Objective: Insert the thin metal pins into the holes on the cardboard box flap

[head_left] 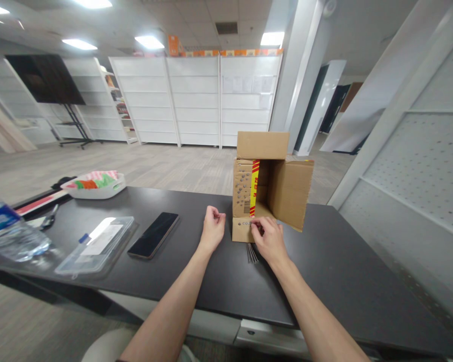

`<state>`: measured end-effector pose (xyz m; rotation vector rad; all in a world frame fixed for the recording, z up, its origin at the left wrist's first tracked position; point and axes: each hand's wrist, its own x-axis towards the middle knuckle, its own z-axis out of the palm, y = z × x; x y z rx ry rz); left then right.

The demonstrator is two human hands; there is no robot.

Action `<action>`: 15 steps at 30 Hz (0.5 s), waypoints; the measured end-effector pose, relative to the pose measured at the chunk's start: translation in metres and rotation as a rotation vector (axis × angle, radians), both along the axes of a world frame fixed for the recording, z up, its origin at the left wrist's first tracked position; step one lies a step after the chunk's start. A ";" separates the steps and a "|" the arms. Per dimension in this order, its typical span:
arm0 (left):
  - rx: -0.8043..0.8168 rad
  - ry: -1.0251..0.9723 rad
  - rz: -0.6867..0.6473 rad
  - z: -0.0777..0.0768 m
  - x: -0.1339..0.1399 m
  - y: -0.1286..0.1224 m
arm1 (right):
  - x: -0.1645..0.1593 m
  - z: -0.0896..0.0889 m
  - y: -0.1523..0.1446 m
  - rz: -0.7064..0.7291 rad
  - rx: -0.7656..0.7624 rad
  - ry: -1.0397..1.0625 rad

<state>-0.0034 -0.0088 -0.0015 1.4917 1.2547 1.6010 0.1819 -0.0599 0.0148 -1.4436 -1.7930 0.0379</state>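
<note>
A cardboard box (pixel 262 188) stands on the dark table with its flaps spread open. Small round grey metal heads dot its left front flap, and a short row of them sits on the lower flap (pixel 241 234). At this row my right hand (pixel 270 239) is closed, thumb and forefinger pinched against the cardboard; what lies between them is too small to make out. Several thin metal nails (pixel 252 254) show below the lower flap's edge. To the left of the box, my left hand (pixel 213 229) hovers with curled fingers, which hide anything inside.
Left of my hands lie a black phone (pixel 153 235) and a clear plastic case (pixel 98 246). A water bottle (pixel 13 231) is at the far left, and a white basket (pixel 94 188) with colourful contents stands behind. A white perforated panel (pixel 419 176) rises on the right.
</note>
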 end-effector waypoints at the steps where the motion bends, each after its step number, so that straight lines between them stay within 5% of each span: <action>1: 0.002 0.000 -0.001 0.000 0.000 0.000 | 0.000 0.000 0.000 -0.001 0.001 0.007; 15: -0.003 -0.030 -0.016 -0.002 0.001 0.001 | 0.000 -0.002 0.003 -0.054 0.002 0.021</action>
